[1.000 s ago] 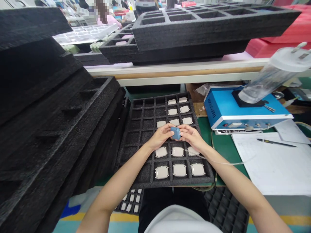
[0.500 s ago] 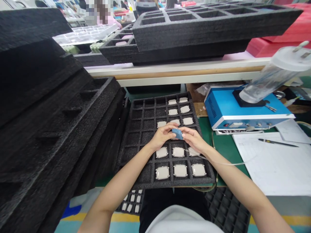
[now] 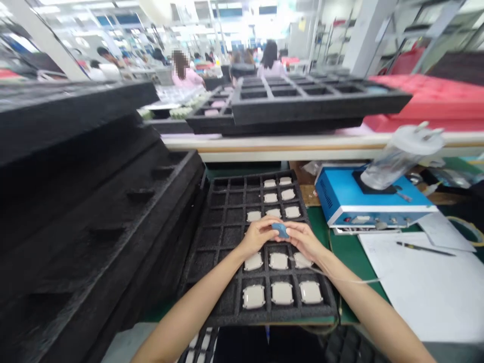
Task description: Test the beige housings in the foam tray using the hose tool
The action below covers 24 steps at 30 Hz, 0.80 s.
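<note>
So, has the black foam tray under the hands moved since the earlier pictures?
No: the black foam tray keeps its place beside the blue machine; both sit lower in view because the camera tilted up.

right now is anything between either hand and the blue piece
Nothing visible: the left hand and right hand both grip the blue piece directly, above the tray. The thin tube runs by the right wrist, apart from the blue piece.

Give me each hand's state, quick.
Left hand: closed, holding the small blue casing by one side.
Right hand: closed, holding the same casing's other side.
</note>
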Each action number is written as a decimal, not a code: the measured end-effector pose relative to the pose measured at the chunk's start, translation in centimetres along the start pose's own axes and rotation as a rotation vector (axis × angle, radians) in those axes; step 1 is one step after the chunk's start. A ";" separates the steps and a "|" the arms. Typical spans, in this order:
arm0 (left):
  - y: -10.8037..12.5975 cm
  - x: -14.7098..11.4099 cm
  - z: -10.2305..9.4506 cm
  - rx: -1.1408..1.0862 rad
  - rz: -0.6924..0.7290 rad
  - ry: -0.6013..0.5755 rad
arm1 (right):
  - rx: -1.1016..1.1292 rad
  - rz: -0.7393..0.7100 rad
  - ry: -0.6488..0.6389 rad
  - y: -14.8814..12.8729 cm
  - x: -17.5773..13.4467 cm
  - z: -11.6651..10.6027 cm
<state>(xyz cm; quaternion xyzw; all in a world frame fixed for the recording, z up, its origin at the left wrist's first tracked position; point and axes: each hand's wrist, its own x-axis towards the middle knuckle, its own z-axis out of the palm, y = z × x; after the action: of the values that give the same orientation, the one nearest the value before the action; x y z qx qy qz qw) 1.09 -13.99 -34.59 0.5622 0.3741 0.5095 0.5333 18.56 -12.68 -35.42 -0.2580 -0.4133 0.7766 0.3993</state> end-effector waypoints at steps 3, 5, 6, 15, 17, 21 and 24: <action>0.4 0.1 0.1 0.009 0.045 0.034 | -0.050 -0.077 -0.013 0.2 0.3 0.2; 0.7 0.1 0.1 0.005 0.059 0.045 | -0.148 -0.145 -0.021 0.2 0.4 0.8; 0.9 0.0 0.0 -0.001 0.058 0.044 | -0.218 -0.176 -0.016 0.2 0.3 1.3; 1.1 -0.7 -1.1 -0.112 -0.135 -0.046 | -1.181 -0.333 -0.098 -5.9 -7.7 7.9; 1.0 -0.6 -1.2 -0.097 -0.160 -0.043 | -1.279 -0.367 -0.123 -9.0 -10.9 9.8; 1.0 -0.5 -1.2 -0.030 -0.172 -0.057 | -1.370 -0.436 -0.265 -14.0 -17.9 13.1; 1.0 -0.5 -1.1 0.051 -0.165 -0.075 | -1.362 -0.532 -0.179 -16.8 -21.9 13.5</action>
<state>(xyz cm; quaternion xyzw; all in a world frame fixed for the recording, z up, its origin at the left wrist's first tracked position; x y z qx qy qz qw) -0.15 -14.37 -33.82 0.5618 0.4116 0.4326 0.5725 27.58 -31.14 -12.50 -0.2755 -0.8837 0.2429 0.2901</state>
